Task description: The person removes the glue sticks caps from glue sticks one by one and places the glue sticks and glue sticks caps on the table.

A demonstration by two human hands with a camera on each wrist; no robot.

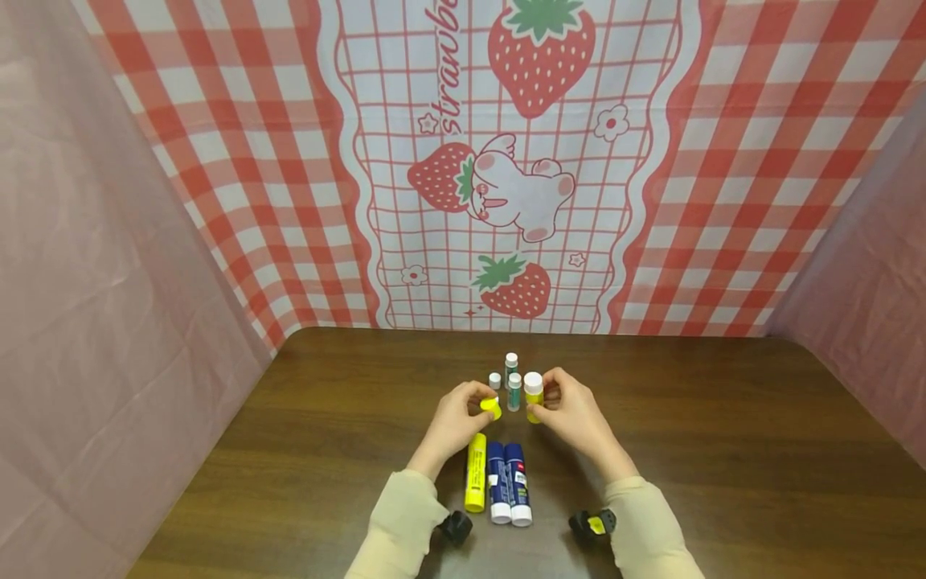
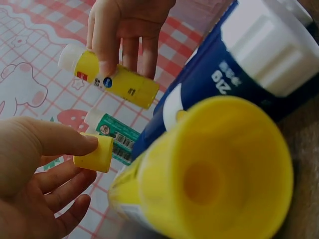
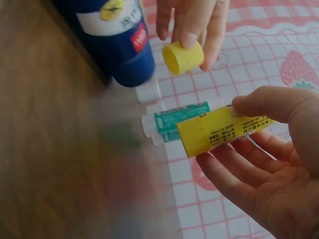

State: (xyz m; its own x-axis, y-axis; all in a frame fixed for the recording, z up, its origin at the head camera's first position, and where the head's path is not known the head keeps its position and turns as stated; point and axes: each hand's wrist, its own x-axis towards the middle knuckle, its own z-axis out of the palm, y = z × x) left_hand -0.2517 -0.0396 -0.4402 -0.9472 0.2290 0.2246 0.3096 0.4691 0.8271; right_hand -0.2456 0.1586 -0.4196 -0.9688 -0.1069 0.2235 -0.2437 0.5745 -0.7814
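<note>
While the left hand (image 1: pixel 457 414) pinches a cap (image 1: pixel 491 409), the right hand (image 1: pixel 581 412) holds a stick (image 1: pixel 534 396)

As far as the views show, both hands are closed just enough for their loads: the left has the cap between thumb and fingertips, the right has the stick upright between thumb and fingers, to the right of the cap. Whether the stick's foot meets the tabletop (image 1: pixel 289 482) I cannot tell. So shallow a pinch might let the cap slip if squeezed off-centre, and a leftward swing of the right hand could topple the near green tube (image 1: pixel 514 396) or far green tube (image 1: pixel 511 370), both standing. The stick is yellow, printed, with a white upper end; the cap is plain yellow and hollow. Nearer lie a yellow tube (image 1: pixel 475 474) and, to its right, two blue tubes (image 1: pixel 518 478).
</note>
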